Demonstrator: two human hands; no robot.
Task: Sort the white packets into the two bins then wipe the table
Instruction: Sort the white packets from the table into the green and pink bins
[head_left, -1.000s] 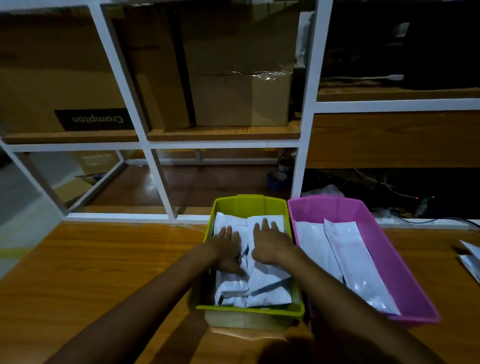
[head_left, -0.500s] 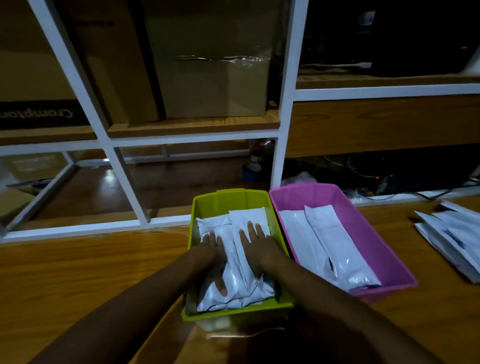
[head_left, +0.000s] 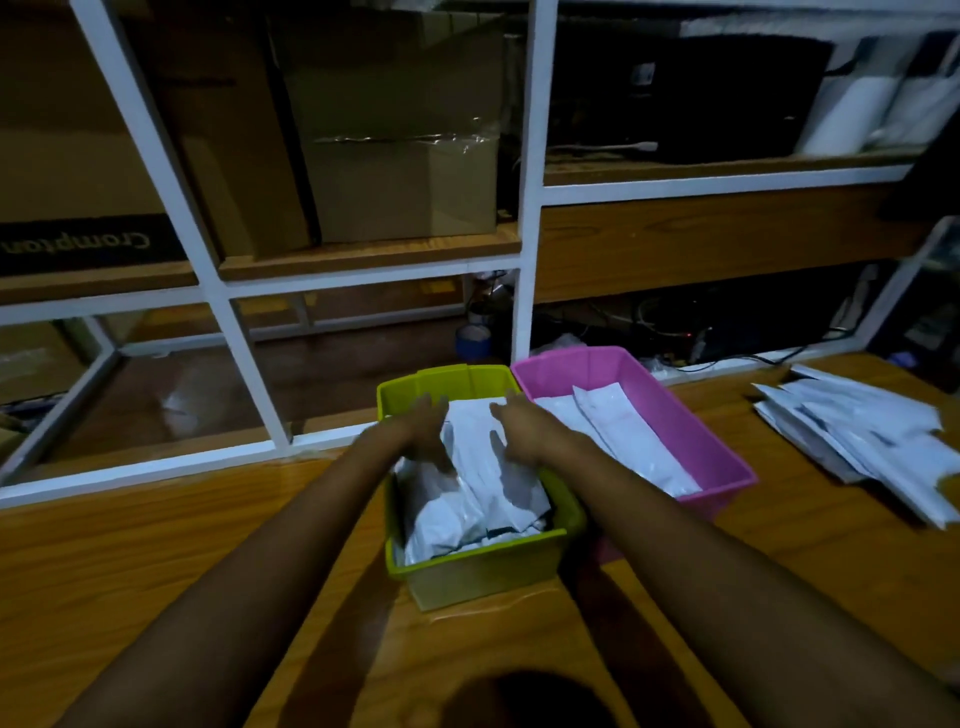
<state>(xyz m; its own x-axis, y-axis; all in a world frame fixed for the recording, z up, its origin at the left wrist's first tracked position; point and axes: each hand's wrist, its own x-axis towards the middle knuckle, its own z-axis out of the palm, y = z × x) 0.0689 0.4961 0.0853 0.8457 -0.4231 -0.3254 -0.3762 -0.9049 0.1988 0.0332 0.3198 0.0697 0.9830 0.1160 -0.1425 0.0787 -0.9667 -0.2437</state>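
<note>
A green bin (head_left: 483, 566) stands on the wooden table, filled with white packets (head_left: 478, 493). My left hand (head_left: 423, 431) and my right hand (head_left: 519, 428) both reach into it, fingers spread, resting on the packets at the far half of the bin. Whether either hand grips a packet I cannot tell; both look flat and apart. A pink bin (head_left: 691, 441) touches the green one on its right and holds two or three long white packets (head_left: 628, 441). A loose pile of white packets (head_left: 862, 436) lies on the table at the far right.
The wooden table (head_left: 130, 571) runs to a white-framed shelf unit (head_left: 530, 208) right behind the bins. Cardboard boxes (head_left: 405, 156) sit on the shelf. Cables and a blue roll (head_left: 472, 340) lie on the lower level behind the frame.
The camera has swung right, showing more of the loose pile. Both hands have slid toward the far end of the green bin, the packets under them shifting.
</note>
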